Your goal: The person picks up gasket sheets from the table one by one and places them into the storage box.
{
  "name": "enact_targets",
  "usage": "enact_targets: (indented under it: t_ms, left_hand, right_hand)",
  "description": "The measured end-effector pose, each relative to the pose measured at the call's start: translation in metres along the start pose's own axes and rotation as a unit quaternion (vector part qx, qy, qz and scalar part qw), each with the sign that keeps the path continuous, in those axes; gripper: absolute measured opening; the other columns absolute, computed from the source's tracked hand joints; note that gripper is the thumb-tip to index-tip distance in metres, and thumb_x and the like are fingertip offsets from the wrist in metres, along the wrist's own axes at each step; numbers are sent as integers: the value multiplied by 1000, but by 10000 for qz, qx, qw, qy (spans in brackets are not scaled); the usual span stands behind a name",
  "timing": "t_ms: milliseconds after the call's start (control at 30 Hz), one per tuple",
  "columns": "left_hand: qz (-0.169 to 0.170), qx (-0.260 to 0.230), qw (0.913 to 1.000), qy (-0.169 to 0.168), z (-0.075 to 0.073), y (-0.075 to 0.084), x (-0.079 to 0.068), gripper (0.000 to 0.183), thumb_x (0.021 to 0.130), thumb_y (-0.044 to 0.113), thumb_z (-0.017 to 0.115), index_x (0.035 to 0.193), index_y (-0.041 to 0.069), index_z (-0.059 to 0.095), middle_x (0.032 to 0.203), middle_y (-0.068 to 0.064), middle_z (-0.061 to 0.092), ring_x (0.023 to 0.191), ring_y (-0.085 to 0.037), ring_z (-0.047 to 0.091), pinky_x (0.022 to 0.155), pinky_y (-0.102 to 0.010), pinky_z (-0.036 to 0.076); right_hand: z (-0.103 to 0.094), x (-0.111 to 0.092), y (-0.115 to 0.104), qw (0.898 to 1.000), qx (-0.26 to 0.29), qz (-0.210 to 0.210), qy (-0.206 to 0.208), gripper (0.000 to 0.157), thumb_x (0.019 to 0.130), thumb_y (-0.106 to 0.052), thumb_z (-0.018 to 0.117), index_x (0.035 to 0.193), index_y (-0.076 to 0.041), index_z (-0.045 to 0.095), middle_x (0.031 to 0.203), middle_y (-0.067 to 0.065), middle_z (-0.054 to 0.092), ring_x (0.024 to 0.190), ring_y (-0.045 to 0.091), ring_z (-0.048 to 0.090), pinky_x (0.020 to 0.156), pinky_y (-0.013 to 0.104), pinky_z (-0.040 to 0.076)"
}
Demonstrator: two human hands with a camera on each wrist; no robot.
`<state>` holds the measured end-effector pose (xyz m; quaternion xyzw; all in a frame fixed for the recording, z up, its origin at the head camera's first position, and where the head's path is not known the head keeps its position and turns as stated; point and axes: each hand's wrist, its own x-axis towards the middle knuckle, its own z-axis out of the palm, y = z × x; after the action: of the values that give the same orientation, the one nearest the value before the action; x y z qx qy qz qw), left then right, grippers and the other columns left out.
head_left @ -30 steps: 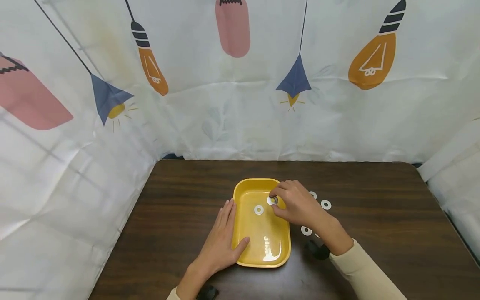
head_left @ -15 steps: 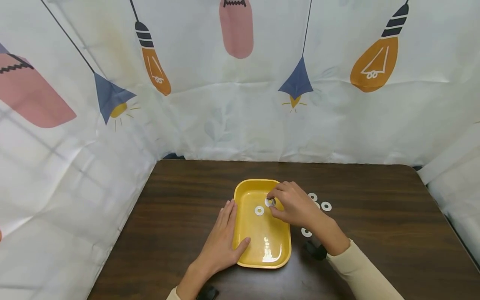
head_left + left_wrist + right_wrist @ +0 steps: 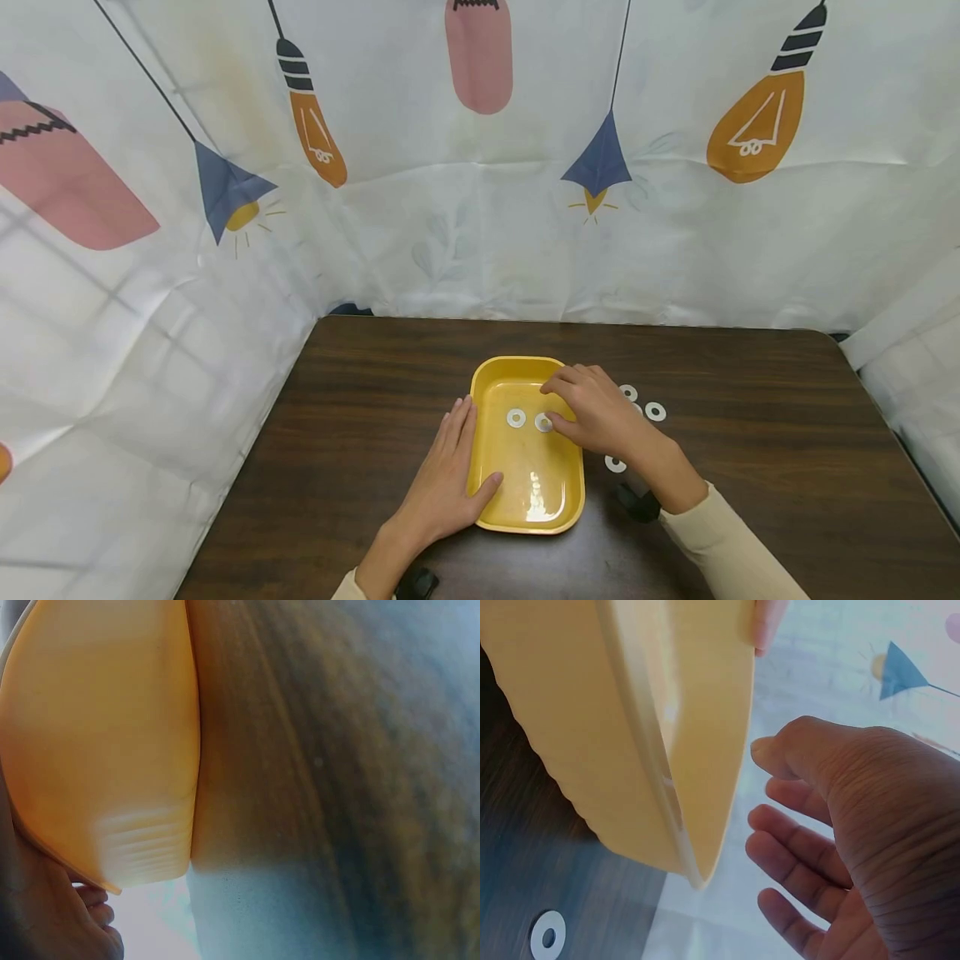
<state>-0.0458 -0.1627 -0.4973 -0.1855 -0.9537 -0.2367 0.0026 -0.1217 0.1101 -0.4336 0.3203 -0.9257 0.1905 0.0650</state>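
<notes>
A yellow rectangular tray (image 3: 525,492) lies on the table, its outer wall filling much of the left wrist view. My left hand (image 3: 442,475) rests along its left rim, fingers straight and thumb over the edge. Inside the tray are two flat white washers, a left washer (image 3: 516,418) and a right washer (image 3: 543,422). Over the tray's right side hovers my right hand (image 3: 600,412), its thumb tip overlapping the right washer in the head view. Thumb and fingers stand apart with nothing between them in the right wrist view, beside the tray wall (image 3: 570,720).
More white washers lie on the dark wood table (image 3: 750,433) right of the tray: a back washer (image 3: 628,392), an outer washer (image 3: 655,412) and a near washer (image 3: 615,464). Another is partly behind the right hand. A patterned white curtain (image 3: 465,233) hangs behind the table.
The washer that my right hand pinched over the tray now lies in it beside the other washer. The right thumb and fingers have parted. My left hand has stayed on the rim.
</notes>
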Motion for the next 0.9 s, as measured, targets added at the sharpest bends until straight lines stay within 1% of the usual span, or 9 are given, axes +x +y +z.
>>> enact_targets:
  t_ms: [100,200,267,300,367,467,533,800,900]
  left_hand:
    - [19,-31,10000,30,0,0,0,100,98,51,62,170,5,12,181,-8,9,169,-22,6,135,-22,-6]
    - [51,-29,10000,60,0,0,0,99,99,51,63,170,4,12,181,-9,9,169,-23,7,132,-17,-12]
    - [49,-41,10000,65,0,0,0,100,98,50,63,170,4,12,181,-8,9,169,-23,7,133,-19,-11]
    - [41,-31,10000,66,0,0,0,100,98,50,64,170,4,12,181,-8,9,169,-23,7,134,-22,-7]
    - [32,-9,10000,63,0,0,0,100,98,50,64,170,4,12,181,-8,9,169,-22,6,138,-32,2]
    - [28,15,10000,48,0,0,0,100,98,51,64,170,4,12,181,-7,8,169,-21,5,137,-46,15]
    - [36,39,10000,40,0,0,0,101,98,51,63,170,4,12,181,-7,8,169,-21,5,135,-52,19]
    - [34,16,10000,54,0,2,0,100,98,50,65,170,3,13,181,-9,10,169,-23,6,135,-53,19]
    - [16,25,10000,75,-1,2,0,100,97,50,65,170,4,14,181,-8,10,169,-22,7,137,-45,13]
  right_hand:
    - [-2,-3,1,9999,-50,58,87,30,87,-23,86,113,-9,78,114,7,75,109,29,69,99,51,56]
    - [-5,-6,1,9998,-82,107,165,29,87,-22,86,112,-9,77,113,7,75,109,29,69,98,51,56]
    - [-7,-8,1,9997,-96,139,192,30,87,-21,86,112,-9,78,113,7,75,108,28,69,98,51,56]
    - [-8,-10,1,9996,-106,148,201,30,86,-21,87,112,-9,78,113,7,75,107,28,69,98,51,56]
    - [-10,-13,2,9995,-150,170,210,31,86,-21,87,113,-8,77,114,8,75,106,28,69,97,51,56]
    - [-13,-19,4,9993,-192,168,285,32,86,-20,88,114,-8,77,114,8,75,104,27,70,94,49,57]
    - [-13,-23,5,9990,-221,165,339,33,86,-19,88,114,-7,77,115,9,75,104,27,70,94,50,58]
    - [-19,-39,8,9985,-188,290,432,32,86,-20,88,114,-8,78,116,6,75,104,25,69,93,49,59]
    - [-21,-43,7,9982,-222,302,477,32,86,-19,88,114,-9,78,116,6,75,104,25,69,94,50,58]
